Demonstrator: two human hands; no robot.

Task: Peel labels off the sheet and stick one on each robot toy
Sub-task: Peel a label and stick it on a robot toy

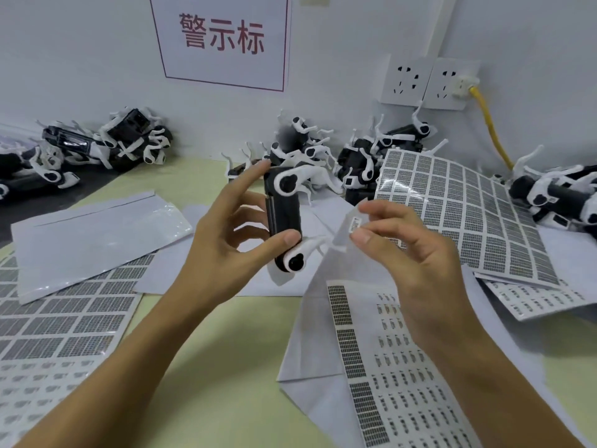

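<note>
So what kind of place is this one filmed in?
Probably a small factory labelling bench. Piles of identical robot toys lie along the wall, printed label sheets cover the table, and a red-lettered sign hangs above. The left hand holds one toy; the right hand pinches a label.

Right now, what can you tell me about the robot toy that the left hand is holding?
The robot toy has a long black body of glossy plastic, as it looks, with white legs on round black-centred joints at its upper and lower ends. It is held above the table, standing roughly on end with its lower end nearer the camera. The left hand grips it: the thumb presses the body near the lower joint, the index finger reaches the top end. The right hand, just beside it, pinches a small label that does not yet touch the toy.
</note>
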